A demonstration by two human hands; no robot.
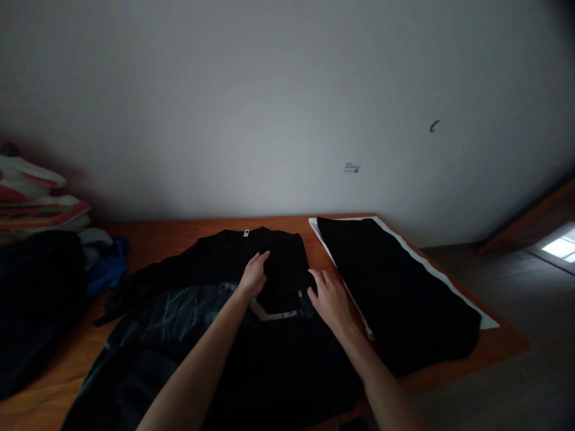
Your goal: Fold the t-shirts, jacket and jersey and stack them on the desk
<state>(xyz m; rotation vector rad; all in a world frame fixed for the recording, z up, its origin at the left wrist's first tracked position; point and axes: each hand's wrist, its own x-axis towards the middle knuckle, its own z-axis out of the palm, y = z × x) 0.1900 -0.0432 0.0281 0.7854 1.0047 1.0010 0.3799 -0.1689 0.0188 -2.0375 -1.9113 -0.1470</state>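
A black long-sleeved top (188,263) lies spread on the wooden table in front of me, with a small white tag at its collar. My left hand (254,276) rests on its upper part, fingers stretched toward the wall. At the top's right edge is my right hand (331,299), its thumb and index finger apart. No gripped cloth shows in either hand. Just below my hands, a pale strip (281,315) and a small white label show on the dark cloth. The front of the garment is too dark to make out in detail.
To the right, a folded black garment (395,287) lies over a white one (487,321). Dark clothes (40,299) and a blue cloth (108,266) are heaped at left, before a red-and-white object (40,203). A grey wall (251,120) rises behind the table (148,230).
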